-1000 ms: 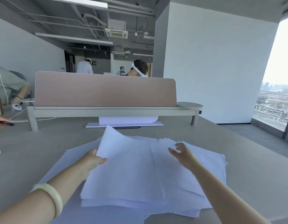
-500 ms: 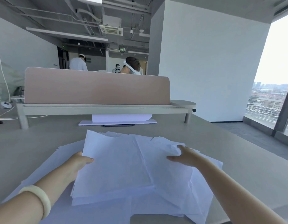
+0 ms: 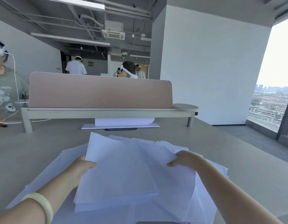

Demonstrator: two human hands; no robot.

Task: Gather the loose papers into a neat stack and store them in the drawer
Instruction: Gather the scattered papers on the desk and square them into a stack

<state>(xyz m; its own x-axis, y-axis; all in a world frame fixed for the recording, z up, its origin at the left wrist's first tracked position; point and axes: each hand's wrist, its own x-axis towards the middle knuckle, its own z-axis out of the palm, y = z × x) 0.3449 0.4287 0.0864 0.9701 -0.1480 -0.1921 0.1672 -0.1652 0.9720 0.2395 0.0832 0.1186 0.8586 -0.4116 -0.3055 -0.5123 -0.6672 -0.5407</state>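
Loose papers [image 3: 128,172]: white sheets, unaligned, edges fanned at several angles. Location: on the grey desk [image 3: 246,168], directly in front of the person. An upper bundle is raised slightly at its far edge; further sheets lie flat beneath it and spread out to the left and right.

Left hand [image 3: 79,167]: at the left edge of the upper bundle, thumb lying on top of the sheets, fingers hidden below; pinching the bundle. A pale bangle [image 3: 41,203] sits on the left forearm.

Right hand [image 3: 182,158]: at the right edge of the same bundle, thumb on top, fingers curled out of sight behind the paper; gripping the bundle.

Drawer: none visible in this view.

Far side of the desk: 1 low shelf riser [image 3: 107,112] on short legs, carrying a pinkish divider panel [image 3: 99,92] and a round disc [image 3: 186,107] at its right end. Under the riser stands 1 white curved stand [image 3: 122,122] on a flat base.

Left margin: cables [image 3: 12,117] trailing on the desk, and 1 person in a green shirt [image 3: 4,88], partly cut off.

Background: several people beyond the panel, white wall, window at right showing city buildings.
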